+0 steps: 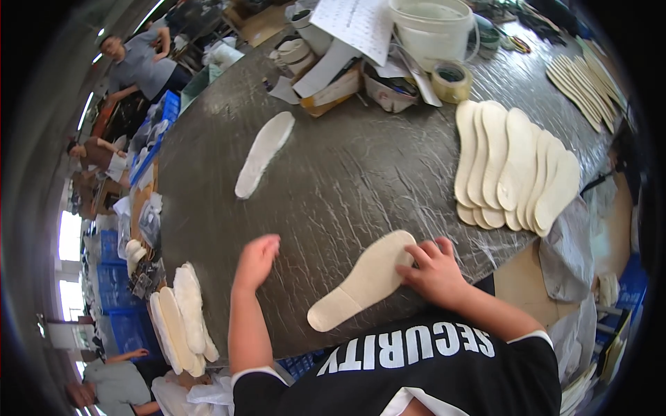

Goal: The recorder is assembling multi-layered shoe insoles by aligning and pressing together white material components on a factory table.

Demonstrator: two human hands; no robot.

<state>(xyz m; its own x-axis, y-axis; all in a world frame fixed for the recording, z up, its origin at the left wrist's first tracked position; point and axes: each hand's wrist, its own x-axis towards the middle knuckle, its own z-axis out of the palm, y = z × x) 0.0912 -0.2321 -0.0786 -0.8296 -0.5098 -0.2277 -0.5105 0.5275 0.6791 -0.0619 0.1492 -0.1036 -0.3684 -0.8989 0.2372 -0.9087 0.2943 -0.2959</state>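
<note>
A cream shoe insole point(362, 283) lies slantwise near the front of the dark table, its broad end toward the right. My right hand point(433, 272) grips that broad end, thumb and fingers at its edge. To the left, my left hand point(258, 262) is over the table with its fingers curled in, and nothing shows in them. A single fluffy white insole point(265, 154) lies farther back, apart from both hands. Rows of overlapping cream insoles point(515, 159) are fanned out at the right. More insoles, some of them fluffy point(189, 312), are piled at the table's left edge.
At the back stand a white bucket point(433, 35), a roll of tape point(451, 82), a small box of odds and ends point(392, 93) and a printed sheet point(354, 28). Another insole stack point(583, 87) sits far right. Blue crates point(128, 333) and several people are beyond the left edge.
</note>
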